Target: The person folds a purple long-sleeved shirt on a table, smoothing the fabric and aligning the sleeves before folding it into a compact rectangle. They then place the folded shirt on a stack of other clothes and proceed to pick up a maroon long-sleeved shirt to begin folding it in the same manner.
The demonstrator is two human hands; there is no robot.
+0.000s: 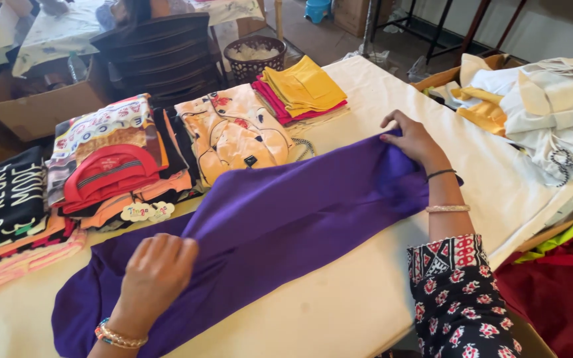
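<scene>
A long purple garment [280, 225] lies stretched across the cream-covered table [339, 311]. My left hand [157, 265] grips a fold of it near the lower left, fingers closed on the cloth. At the garment's far right end my right hand [414, 140] pinches the edge, wrist wearing a dark band and a pale bangle. The cloth is folded lengthwise between the two hands.
Folded garments are stacked along the table's far side: black printed ones [4, 199], a red and patterned pile [111, 172], a peach printed top [233, 132], a yellow and pink stack [303, 89]. Loose white and yellow clothes [545, 106] lie right. A basket [254, 56] and dark chair [160, 56] stand behind.
</scene>
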